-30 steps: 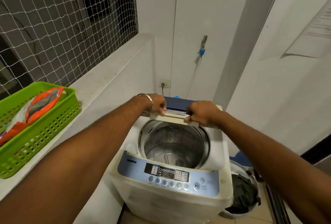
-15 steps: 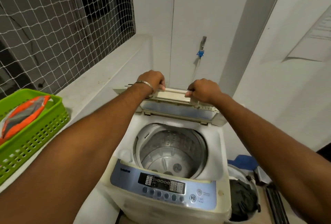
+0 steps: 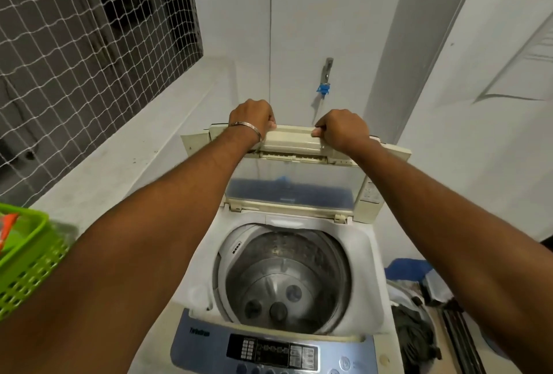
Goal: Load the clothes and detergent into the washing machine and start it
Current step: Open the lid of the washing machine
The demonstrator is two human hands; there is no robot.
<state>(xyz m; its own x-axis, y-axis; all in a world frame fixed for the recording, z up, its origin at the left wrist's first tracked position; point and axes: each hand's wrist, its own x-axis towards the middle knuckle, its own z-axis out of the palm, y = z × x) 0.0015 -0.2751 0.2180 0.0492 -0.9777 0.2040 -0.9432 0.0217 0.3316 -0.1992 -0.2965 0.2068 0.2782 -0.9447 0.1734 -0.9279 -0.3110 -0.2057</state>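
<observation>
Cream-white top-load washer [image 3: 368, 257] centre frame, lid [image 3: 294, 174] folded up and raised at the back, see-through panel with blue tint along its lower part. Both hands on lid's top edge: left hand [image 3: 253, 116] with fingers curled over the left part of the edge, thumb tip showing in front; right hand [image 3: 341, 128] fisted round the right part, thumb tucked under. Metal bangle [image 3: 247, 128] on left wrist. Steel drum [image 3: 284, 281] open below, no clothes visible inside, pulsator discs at the bottom. Blue control panel [image 3: 269, 346] with dark display and round buttons along the near edge, partly cut off by frame.

Green basket [image 3: 22, 257] on white ledge [image 3: 125, 158] at far left, something orange inside, mostly out of frame. White netting [image 3: 74, 44] over dark window above ledge. Tap [image 3: 327, 69] with blue fitting on wall behind washer, hose dropping behind lid. Bucket [image 3: 416, 340] with dark clothes on floor right of washer, partly hidden by right forearm; blue item [image 3: 407, 269] behind it, unclear what. Forearms cross the washer's two front corners, drum opening unobstructed between them.
</observation>
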